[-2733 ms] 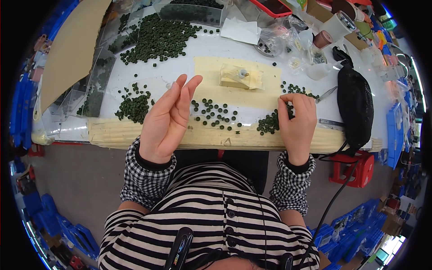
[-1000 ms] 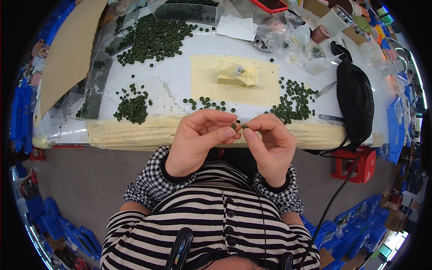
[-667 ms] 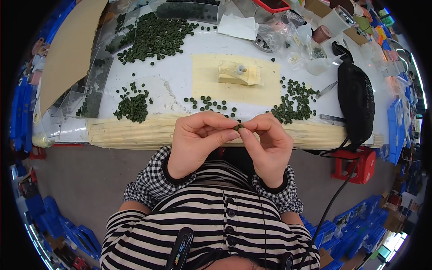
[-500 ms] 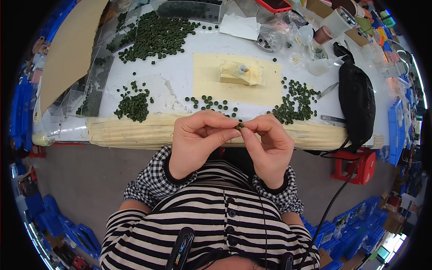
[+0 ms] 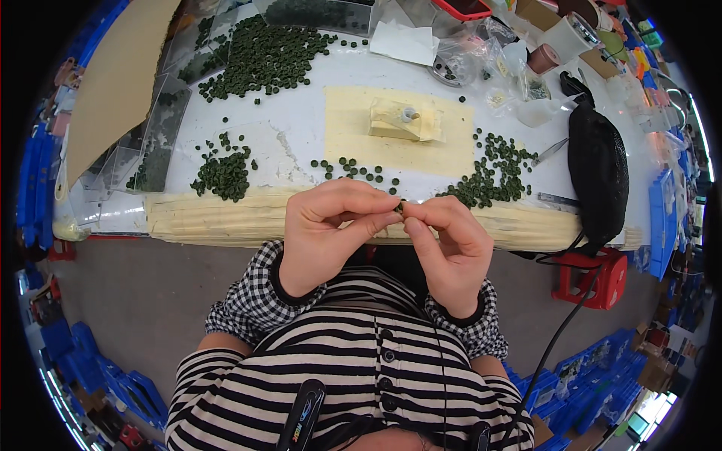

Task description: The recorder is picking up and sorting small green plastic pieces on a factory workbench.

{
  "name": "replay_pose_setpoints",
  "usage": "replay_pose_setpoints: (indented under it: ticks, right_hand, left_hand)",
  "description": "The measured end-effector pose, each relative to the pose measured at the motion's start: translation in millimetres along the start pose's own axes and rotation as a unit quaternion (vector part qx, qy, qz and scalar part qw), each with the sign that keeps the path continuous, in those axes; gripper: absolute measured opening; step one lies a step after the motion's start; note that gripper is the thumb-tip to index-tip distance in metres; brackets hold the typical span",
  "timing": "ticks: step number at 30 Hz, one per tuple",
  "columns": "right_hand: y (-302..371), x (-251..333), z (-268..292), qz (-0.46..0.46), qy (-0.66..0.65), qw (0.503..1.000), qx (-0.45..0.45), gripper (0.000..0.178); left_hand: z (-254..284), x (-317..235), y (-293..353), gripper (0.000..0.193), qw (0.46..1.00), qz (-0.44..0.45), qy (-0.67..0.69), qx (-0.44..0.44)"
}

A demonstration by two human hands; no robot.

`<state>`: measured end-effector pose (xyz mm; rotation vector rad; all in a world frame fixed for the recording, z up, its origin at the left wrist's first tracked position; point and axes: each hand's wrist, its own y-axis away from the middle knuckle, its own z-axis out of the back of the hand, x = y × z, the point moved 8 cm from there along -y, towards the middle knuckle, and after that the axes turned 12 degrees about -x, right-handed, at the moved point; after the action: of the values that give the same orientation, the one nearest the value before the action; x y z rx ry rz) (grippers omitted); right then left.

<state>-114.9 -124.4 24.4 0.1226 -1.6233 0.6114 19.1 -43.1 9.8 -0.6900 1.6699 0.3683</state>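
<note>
My left hand (image 5: pixel 320 237) and my right hand (image 5: pixel 455 252) meet at the table's front edge. Thumb and forefinger of each are pinched together at one small dark green round piece (image 5: pixel 399 208), mostly hidden by the fingertips. Just beyond them lies a loose scatter of like green pieces (image 5: pixel 357 170). To the right is a denser pile of green pieces (image 5: pixel 492 177), and on the left another small pile (image 5: pixel 224 173). A pale block (image 5: pixel 395 124) with a small cylinder on top stands on a cream sheet (image 5: pixel 346 146).
A large heap of green pieces (image 5: pixel 274 56) lies at the far left beside clear trays (image 5: pixel 165 143) and a cardboard sheet (image 5: pixel 120 83). Tweezers (image 5: pixel 553 152) and a black mesh bag (image 5: pixel 598 169) are on the right. White paper (image 5: pixel 404 43) and plastic bags (image 5: pixel 504 71) lie farther back.
Both hands keep their pinch at the green piece, with only slight shifts of the fingers. The right thumb and forefinger sit a little farther apart from the left fingertips.
</note>
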Motion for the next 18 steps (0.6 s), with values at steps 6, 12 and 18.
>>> replay_pose_setpoints:
  ticks: [6,12,18]
  right_hand:
    - [1,5,2,0.045,0.027,0.999,-0.003,0.022]
    - [0,8,1,0.051,0.027,0.998,0.004,0.025]
    - [0,9,-1,0.058,0.038,0.997,0.026,0.028]
  left_hand:
    - [-3,9,1,0.021,0.993,0.091,0.072,-0.017]
    - [-2,13,2,0.021,0.991,0.103,0.085,0.000]
    - [-3,-12,-3,0.022,0.995,-0.079,-0.061,0.016]
